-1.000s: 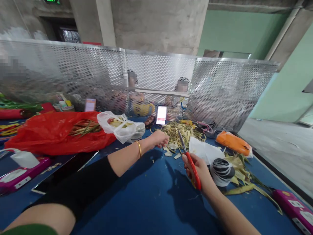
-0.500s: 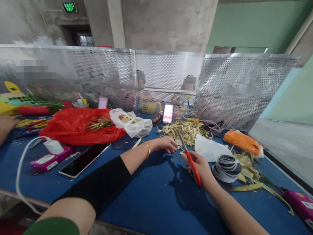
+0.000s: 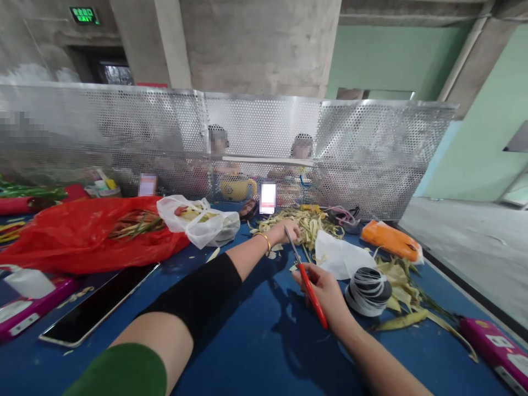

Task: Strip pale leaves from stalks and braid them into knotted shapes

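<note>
My right hand [image 3: 324, 291] is closed around red-handled scissors [image 3: 308, 289], whose blades point up and away. A small pale bit shows at its thumb tip. My left hand [image 3: 287, 231], with a gold bangle at the wrist, reaches into a pile of pale dried strips like corn husk [image 3: 315, 225]. Its fingers curl down into the pile, partly behind the scissor tips; what they grip is hidden. A white sheet [image 3: 340, 256] lies just right of the pile. Beside my right wrist stands a dark spool wound with white cord [image 3: 368, 291].
Left are a red plastic bag [image 3: 78, 236], a white bag [image 3: 206, 223], a flat phone [image 3: 99, 305] and a purple box [image 3: 45, 302]. An orange packet [image 3: 390, 240], long husks [image 3: 398, 280] and another purple box [image 3: 493, 346] lie right. A perforated screen [image 3: 264, 126] stands behind; people sit beyond it.
My left hand has moved forward from above the table into the strip pile, its fingers curling in. The scissors stay in my right hand. The camera view has turned slightly right.
</note>
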